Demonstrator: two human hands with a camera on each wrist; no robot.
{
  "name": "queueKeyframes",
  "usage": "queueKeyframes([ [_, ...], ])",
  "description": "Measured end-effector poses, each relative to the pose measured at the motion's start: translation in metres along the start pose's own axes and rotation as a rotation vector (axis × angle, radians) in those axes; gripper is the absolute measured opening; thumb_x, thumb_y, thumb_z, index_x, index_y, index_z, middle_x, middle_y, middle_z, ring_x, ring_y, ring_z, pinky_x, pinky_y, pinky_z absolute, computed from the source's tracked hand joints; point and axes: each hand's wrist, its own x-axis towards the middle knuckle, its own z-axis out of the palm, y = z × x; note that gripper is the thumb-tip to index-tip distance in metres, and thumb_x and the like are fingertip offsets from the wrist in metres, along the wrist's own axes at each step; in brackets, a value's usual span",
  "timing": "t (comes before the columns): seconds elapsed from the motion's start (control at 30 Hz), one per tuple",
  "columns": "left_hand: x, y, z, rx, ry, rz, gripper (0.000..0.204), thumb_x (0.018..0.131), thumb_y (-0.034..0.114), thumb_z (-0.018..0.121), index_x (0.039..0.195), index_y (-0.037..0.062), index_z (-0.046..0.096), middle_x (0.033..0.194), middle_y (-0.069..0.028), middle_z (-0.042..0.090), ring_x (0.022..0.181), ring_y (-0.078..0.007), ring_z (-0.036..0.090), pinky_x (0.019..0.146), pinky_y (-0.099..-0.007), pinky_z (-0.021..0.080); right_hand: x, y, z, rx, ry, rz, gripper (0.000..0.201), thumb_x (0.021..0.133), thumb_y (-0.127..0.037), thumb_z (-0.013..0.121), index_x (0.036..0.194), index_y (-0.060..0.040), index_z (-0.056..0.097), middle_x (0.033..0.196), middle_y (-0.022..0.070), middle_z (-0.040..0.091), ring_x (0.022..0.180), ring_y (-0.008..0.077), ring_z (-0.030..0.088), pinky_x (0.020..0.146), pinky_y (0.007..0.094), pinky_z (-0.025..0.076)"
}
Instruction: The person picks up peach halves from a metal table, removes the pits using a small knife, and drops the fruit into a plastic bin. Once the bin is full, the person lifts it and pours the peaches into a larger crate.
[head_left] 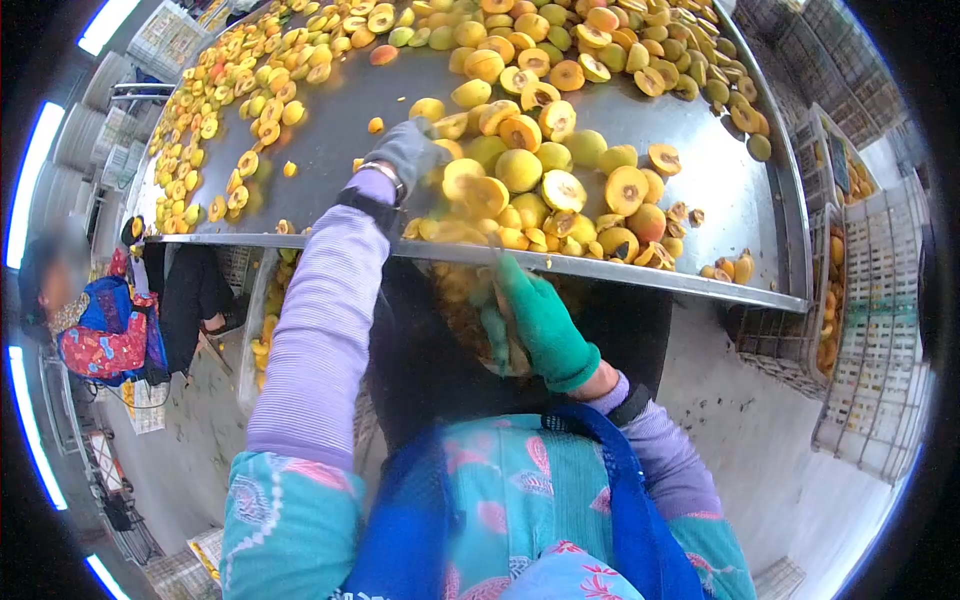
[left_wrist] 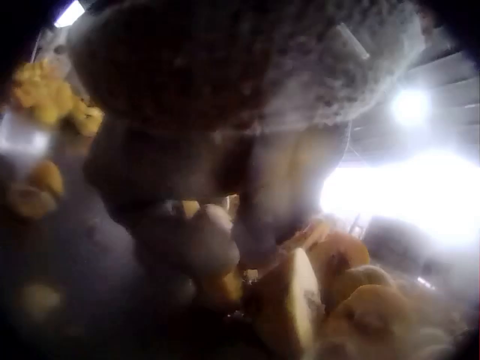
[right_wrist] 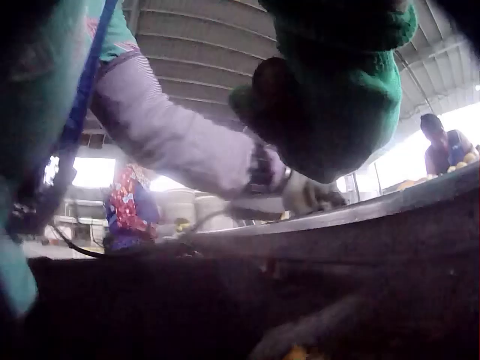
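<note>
My left hand [head_left: 408, 155], in a grey glove, reaches over the metal table [head_left: 355, 105] at the left side of a heap of yellow peaches [head_left: 520, 170], many cut in half. In the left wrist view its bent fingers come down beside a peach half [left_wrist: 292, 304]; I cannot tell whether they hold any fruit. My right hand [head_left: 545, 325], in a green glove, is below the table's front edge. Its fingers curl round a thing with a dark brown rounded end [right_wrist: 274, 84], mostly hidden by the glove. A yellow-brown blur shows beside this hand under the edge.
More peaches [head_left: 270, 100] spread across the table's far and left parts. The raised metal rim [head_left: 600, 268] runs along the front. Plastic crates [head_left: 870, 340] stand at the right, some with fruit. Another person [head_left: 105, 320] sits at the left; one more [right_wrist: 446, 146] is beyond the table.
</note>
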Motion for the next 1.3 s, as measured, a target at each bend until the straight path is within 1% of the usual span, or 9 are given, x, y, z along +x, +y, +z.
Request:
queueKeyframes([
  [0.17,-0.089,-0.003,-0.025,-0.696,-0.004,-0.095,0.032,0.084,0.021,0.065,0.112,0.0041,0.064,0.097,-0.0080,0.067,0.086,-0.0157,0.062,0.078,-0.0288,0.051,0.039,-0.009,0.000,-0.865,0.167,-0.903,0.021,0.096,-0.022,0.046,0.099,-0.0022,0.055,0.074,0.0158,0.052,0.059,0.0299,0.058,0.048,0.0426,0.045],
  [0.23,-0.132,0.013,-0.018,-0.647,0.141,0.234,0.025,0.089,0.019,0.059,0.108,0.0032,0.065,0.097,-0.0067,0.066,0.086,-0.0142,0.061,0.078,-0.0281,0.051,0.051,-0.012,0.004,-1.329,0.247,-1.271,0.019,0.094,-0.018,0.047,0.103,-0.0023,0.054,0.077,0.0187,0.053,0.060,0.0339,0.058,0.049,0.0452,0.045],
  [0.4,-0.151,0.038,0.034,-0.990,0.250,0.282,0.017,0.093,0.012,0.053,0.102,0.0015,0.062,0.099,-0.0104,0.066,0.087,-0.0197,0.064,0.079,-0.0305,0.053,0.057,0.018,0.008,-1.241,0.333,-1.190,0.022,0.087,-0.008,0.050,0.108,0.0002,0.053,0.083,0.0229,0.053,0.062,0.0378,0.058,0.050,0.0467,0.045],
  [0.5,-0.156,0.053,0.036,-0.295,0.424,0.563,0.019,0.094,0.016,0.053,0.103,0.0013,0.062,0.099,-0.0094,0.066,0.088,-0.0190,0.064,0.078,-0.0301,0.053,0.042,0.015,-0.003,-1.342,0.335,-1.322,0.024,0.087,-0.006,0.050,0.109,0.0028,0.052,0.086,0.0246,0.053,0.063,0.0386,0.058,0.051,0.0463,0.046],
  [0.67,-0.161,0.070,0.038,-0.951,0.266,0.234,0.028,0.097,0.025,0.052,0.101,0.0000,0.063,0.096,-0.0078,0.067,0.086,-0.0149,0.064,0.076,-0.0282,0.052,0.034,0.018,-0.002,-1.288,0.346,-1.365,0.030,0.084,-0.003,0.052,0.112,0.0051,0.050,0.088,0.0257,0.054,0.064,0.0384,0.057,0.054,0.0446,0.046],
  [0.87,-0.151,0.075,0.040,-0.679,0.286,0.268,0.033,0.098,0.028,0.050,0.102,-0.0009,0.065,0.092,-0.0070,0.067,0.082,-0.0110,0.060,0.073,-0.0254,0.050,0.058,0.047,0.006,-0.987,0.448,-1.304,0.029,0.098,-0.027,0.044,0.099,-0.0008,0.056,0.065,0.0172,0.053,0.056,0.0306,0.055,0.052,0.0385,0.046],
  [0.97,-0.152,0.076,0.031,-0.634,0.139,0.282,0.033,0.098,0.029,0.050,0.102,0.0000,0.065,0.091,-0.0066,0.066,0.080,-0.0106,0.060,0.072,-0.0255,0.050,0.010,0.007,0.018,0.165,-0.179,-0.048,0.047,0.100,-0.047,0.033,0.092,-0.0079,0.058,0.053,0.0028,0.046,0.043,0.0178,0.047,0.048,0.0302,0.043],
  [1.07,-0.154,0.074,0.032,-0.855,0.048,0.291,0.034,0.098,0.030,0.045,0.095,0.0041,0.067,0.086,-0.0079,0.067,0.076,-0.0139,0.061,0.071,-0.0277,0.049,0.014,0.008,0.014,0.902,-0.866,0.136,0.051,0.099,-0.054,0.030,0.092,-0.0122,0.057,0.051,-0.0083,0.039,0.036,0.0081,0.036,0.044,0.0235,0.038],
  [1.3,-0.150,-0.018,0.067,-1.235,0.454,0.026,0.027,0.092,0.027,0.052,0.105,0.0060,0.064,0.087,-0.0118,0.068,0.078,-0.0222,0.065,0.070,-0.0333,0.052,0.011,0.010,0.024,0.869,-0.962,0.195,0.051,0.100,-0.053,0.029,0.091,-0.0117,0.058,0.049,-0.0108,0.036,0.036,0.0054,0.033,0.038,0.0222,0.032],
])
